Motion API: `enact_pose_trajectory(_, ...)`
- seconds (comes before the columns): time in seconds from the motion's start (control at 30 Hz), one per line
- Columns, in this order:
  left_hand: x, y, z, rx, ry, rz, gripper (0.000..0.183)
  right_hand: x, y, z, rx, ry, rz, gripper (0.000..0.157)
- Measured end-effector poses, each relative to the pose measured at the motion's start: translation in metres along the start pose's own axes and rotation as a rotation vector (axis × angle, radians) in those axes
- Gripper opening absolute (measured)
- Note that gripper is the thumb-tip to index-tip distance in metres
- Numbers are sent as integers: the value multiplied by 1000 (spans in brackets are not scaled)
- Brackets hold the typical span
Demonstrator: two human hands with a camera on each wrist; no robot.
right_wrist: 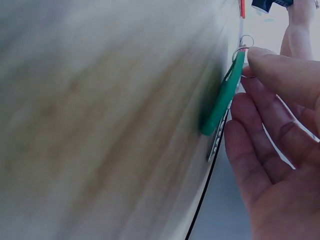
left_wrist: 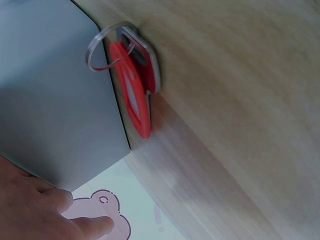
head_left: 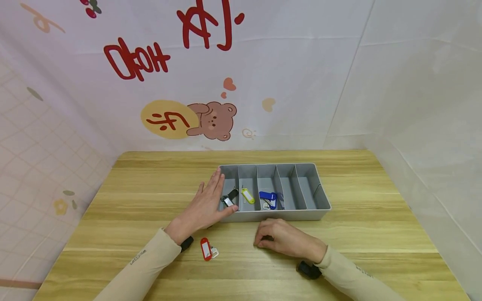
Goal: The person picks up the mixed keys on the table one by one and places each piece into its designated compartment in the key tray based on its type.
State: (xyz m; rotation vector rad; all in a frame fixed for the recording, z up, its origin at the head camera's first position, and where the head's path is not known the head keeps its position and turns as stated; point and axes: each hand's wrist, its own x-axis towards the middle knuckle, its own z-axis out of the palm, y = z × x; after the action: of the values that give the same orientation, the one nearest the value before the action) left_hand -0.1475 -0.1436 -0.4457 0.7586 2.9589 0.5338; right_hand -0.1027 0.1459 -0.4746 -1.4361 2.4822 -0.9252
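Note:
My left hand [head_left: 201, 207] rests against the left end of a grey divided box [head_left: 290, 215]. Its fingers lie fairly straight along the end wall, with the thumb over the front rim. In front of the box, my right hand [head_left: 280, 236] pinches the metal ring of a green key tag [right_wrist: 227, 97] between thumb and fingertip; a key hangs beside the tag, low over the table. From above, the hand hides that tag. A red key tag [head_left: 206, 249] with a key [head_left: 214, 252] lies on the table between the hands, nearer the left wrist.
Inside the box, the leftmost compartment holds a dark key tag [head_left: 233, 193] and a tag with a white label [head_left: 228, 202]. A yellow key tag [head_left: 247, 195] lies in the second, and blue key tags [head_left: 267, 195] in the third. Behind the wooden table [head_left: 162, 184] hangs a printed curtain [head_left: 293, 75].

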Motion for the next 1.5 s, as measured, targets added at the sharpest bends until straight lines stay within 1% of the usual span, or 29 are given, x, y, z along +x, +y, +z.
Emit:
enact_pose_trajectory(0.13, 0, 0, 0, 2, 2, -2, 109, -3, -1, -1, 4, 36, -4, 5)
enact_pose_trajectory(0.27, 0, 0, 1, 6, 8, -1, 109, -6, -3, -4, 4, 100, -22, 4)
enact_pose_trajectory(0.53, 1, -1, 2, 3, 8, -2, 109, -10, -8, -17, -7, 231, -87, 12)
enact_pose_trajectory(0.73, 1, -1, 2, 2, -1, -6, 109, -13, -12, -24, 27, 295, -100, 16)
enact_pose_trajectory(0.9, 1, -1, 2, 7, -2, -2, 109, -15, -15, -31, 33, 348, -116, 14)
enact_pose_trajectory(1.1, 1, -1, 2, 16, 4, 4, 109, -16, -19, -44, 22, 407, -133, 5)
enact_pose_trajectory(1.17, 1, -2, 2, 17, 3, 5, 109, -17, -20, -48, 11, 435, -153, 6)
enact_pose_trajectory(1.23, 1, -2, 2, 17, 3, 6, 110, -18, -22, -52, 5, 452, -146, 10)
enact_pose_trajectory(1.37, 1, -1, 2, 14, 6, 7, 110, -20, -28, -58, 9, 466, -94, 23)
enact_pose_trajectory(1.4, 1, -1, 2, 14, 7, 8, 110, -21, -29, -60, 13, 467, -80, 24)
enact_pose_trajectory(1.5, 1, -1, 2, 11, 4, 7, 109, -21, -31, -64, 12, 486, -72, 19)
